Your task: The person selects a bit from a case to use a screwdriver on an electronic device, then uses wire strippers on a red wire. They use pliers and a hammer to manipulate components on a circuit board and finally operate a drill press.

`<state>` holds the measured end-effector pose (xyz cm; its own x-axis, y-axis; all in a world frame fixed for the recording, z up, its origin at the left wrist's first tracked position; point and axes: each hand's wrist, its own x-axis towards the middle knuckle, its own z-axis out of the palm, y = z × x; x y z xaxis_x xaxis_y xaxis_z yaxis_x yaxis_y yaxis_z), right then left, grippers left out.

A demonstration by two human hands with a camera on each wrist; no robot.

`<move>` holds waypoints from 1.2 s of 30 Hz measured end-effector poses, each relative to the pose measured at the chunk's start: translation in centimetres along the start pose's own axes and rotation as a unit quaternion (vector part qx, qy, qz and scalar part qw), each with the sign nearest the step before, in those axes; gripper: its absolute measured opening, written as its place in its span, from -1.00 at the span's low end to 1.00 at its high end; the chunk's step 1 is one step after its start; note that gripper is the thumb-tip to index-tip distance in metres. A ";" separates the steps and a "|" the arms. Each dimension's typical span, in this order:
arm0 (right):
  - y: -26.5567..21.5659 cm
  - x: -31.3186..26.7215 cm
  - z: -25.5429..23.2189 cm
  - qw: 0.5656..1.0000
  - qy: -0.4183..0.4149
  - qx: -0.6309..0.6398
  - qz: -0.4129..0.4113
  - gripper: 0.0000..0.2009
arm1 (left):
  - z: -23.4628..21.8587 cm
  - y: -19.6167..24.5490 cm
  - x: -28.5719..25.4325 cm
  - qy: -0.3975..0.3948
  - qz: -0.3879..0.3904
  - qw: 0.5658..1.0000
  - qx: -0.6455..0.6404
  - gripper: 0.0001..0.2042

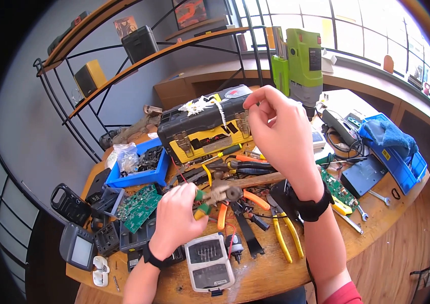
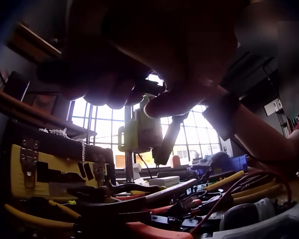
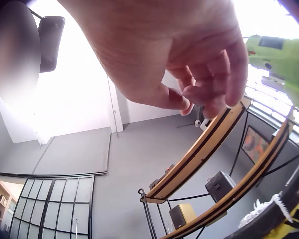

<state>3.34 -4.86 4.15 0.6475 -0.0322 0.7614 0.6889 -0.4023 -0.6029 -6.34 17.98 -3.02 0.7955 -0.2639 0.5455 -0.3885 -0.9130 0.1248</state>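
My left hand point(image 1: 173, 215) grips a hand tool point(image 1: 218, 195) with green and yellow handles, its metal head pointing right above the pile of tools. In the left wrist view that hand point(image 2: 154, 55) is a dark shape at the top. My right hand point(image 1: 281, 126) is raised in front of the right end of a black and yellow toolbox point(image 1: 199, 144). In the right wrist view its bent fingers point(image 3: 209, 84) show nothing visible between them, with the thumb close to them. A thin red wire point(image 1: 179, 171) runs above my left hand.
Pliers with yellow handles point(image 1: 288, 238), a bit case point(image 1: 209, 263) and a green circuit board point(image 1: 139, 206) lie on the wooden table. Blue trays stand left point(image 1: 160, 175) and right point(image 1: 417, 169). A green drill point(image 1: 303, 63) stands behind; a monitor-like device point(image 1: 79, 248) is front left.
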 end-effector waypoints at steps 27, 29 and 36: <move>-0.1 -0.1 0.1 1.000 0.004 -0.017 -0.018 -0.88 | -1.2 -5.0 0.6 -0.136 -0.115 0.976 0.127 -0.67; -0.1 -0.1 0.1 1.000 0.006 -0.019 -0.013 -0.88 | -1.2 -4.8 0.1 -0.190 -0.093 0.968 0.136 -0.67; 0.2 -0.1 0.5 0.999 0.023 -0.009 -0.041 -0.88 | -1.8 -5.5 -2.8 -0.226 -0.042 0.952 0.201 -0.62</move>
<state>3.58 -4.49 3.81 0.5741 -0.0402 0.8178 0.7325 -0.4210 -0.5349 -7.25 24.31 -3.72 0.9698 -0.2096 0.1246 -0.1782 -0.9580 -0.2249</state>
